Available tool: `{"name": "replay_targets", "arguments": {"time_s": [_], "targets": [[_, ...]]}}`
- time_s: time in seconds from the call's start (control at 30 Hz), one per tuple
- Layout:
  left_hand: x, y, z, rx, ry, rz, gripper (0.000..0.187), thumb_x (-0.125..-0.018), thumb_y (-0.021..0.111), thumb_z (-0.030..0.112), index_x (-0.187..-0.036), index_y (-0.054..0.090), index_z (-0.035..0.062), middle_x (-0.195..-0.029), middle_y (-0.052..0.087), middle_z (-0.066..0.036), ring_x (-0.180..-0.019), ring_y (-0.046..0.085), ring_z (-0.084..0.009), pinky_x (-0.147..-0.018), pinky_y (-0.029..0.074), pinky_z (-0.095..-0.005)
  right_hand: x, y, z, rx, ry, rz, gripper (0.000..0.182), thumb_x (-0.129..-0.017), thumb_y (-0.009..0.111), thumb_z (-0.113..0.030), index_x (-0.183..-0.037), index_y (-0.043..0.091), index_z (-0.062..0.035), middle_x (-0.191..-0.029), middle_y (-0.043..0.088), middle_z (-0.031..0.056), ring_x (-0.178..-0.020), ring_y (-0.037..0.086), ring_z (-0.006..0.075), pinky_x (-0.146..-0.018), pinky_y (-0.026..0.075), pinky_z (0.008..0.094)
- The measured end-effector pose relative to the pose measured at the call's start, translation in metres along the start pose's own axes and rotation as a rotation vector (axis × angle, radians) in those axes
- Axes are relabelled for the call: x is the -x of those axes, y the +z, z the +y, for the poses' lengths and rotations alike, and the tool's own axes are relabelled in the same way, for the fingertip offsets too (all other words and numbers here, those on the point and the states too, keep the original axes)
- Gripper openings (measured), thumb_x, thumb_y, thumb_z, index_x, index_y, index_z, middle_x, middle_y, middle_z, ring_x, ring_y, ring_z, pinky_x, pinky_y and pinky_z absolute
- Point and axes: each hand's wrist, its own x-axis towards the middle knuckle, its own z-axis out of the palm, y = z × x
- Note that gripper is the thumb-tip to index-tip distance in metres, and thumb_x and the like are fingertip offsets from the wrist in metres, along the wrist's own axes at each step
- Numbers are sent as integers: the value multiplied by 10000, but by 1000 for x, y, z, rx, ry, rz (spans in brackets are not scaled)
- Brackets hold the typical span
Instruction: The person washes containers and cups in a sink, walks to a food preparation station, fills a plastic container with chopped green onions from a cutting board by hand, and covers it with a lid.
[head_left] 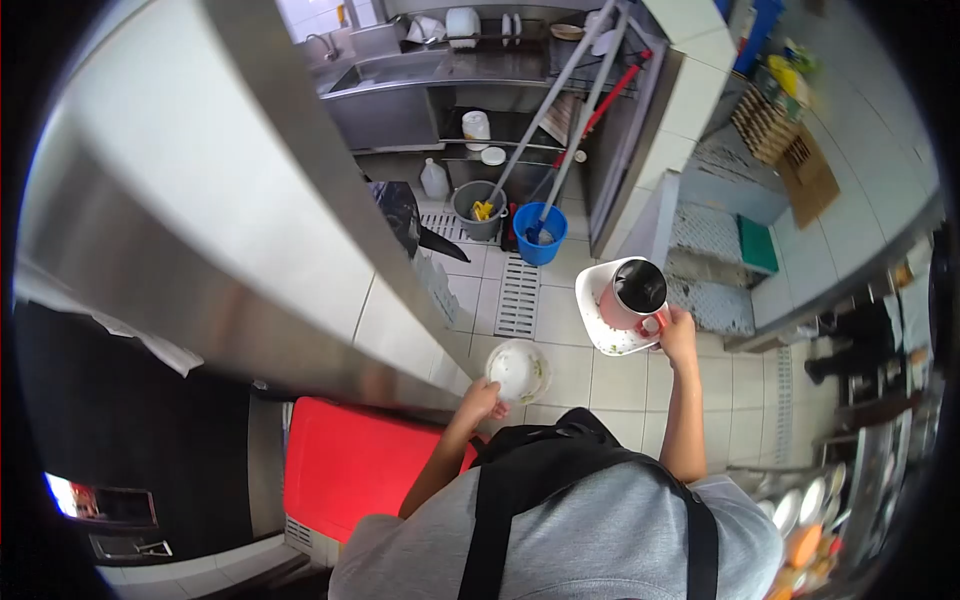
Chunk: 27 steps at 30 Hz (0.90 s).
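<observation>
In my right hand (680,338) is a white squarish plate (592,318) with bits of green food on it. A pinkish mug (617,308) with a dark lid or dark inside stands on that plate, its handle beside my fingers. My left hand (481,400) grips the rim of a round white bowl (519,370), which has a few food scraps inside. Both hands are held out in front of my body above the tiled floor, well apart from each other.
Ahead, a grey bucket (479,226) and a blue bucket (540,247) hold long-handled mops beside a floor drain (517,297). Metal steps (712,226) rise at right. A steel sink counter (390,70) stands at the back. A red lid (350,465) lies at my left.
</observation>
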Motion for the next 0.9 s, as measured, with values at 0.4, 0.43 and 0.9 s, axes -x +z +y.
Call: {"name": "replay_targets", "arguments": {"time_s": [0.4,0.43,0.9], "targets": [[-169,-23,275,252,175,307,316,-883,339,156,-1160,397,13,-673,602,-153,-509,602,-200,-444,510,-297,-397,175,-150,118,-260,-390,242,-784,452,19,-947,629,-12,-711,622,81,-520,580,145,-390,454,258],[-172,-32,297,274,198,355,307,-885,334,153,-1150,402,14,-674,602,-152,-510,602,-195,-442,509,-290,-422,199,-169,143,-290,-432,248,-784,449,24,-950,629,-14,-711,623,79,-522,580,143,-391,456,260],[-296,-238,493,632,384,669,327,-883,347,120,-1181,348,-16,-680,606,-155,-504,599,-188,-437,502,-273,-630,578,-414,41,-442,-841,202,-833,442,-42,-903,631,-37,-696,623,82,-504,587,156,-375,445,268]]}}
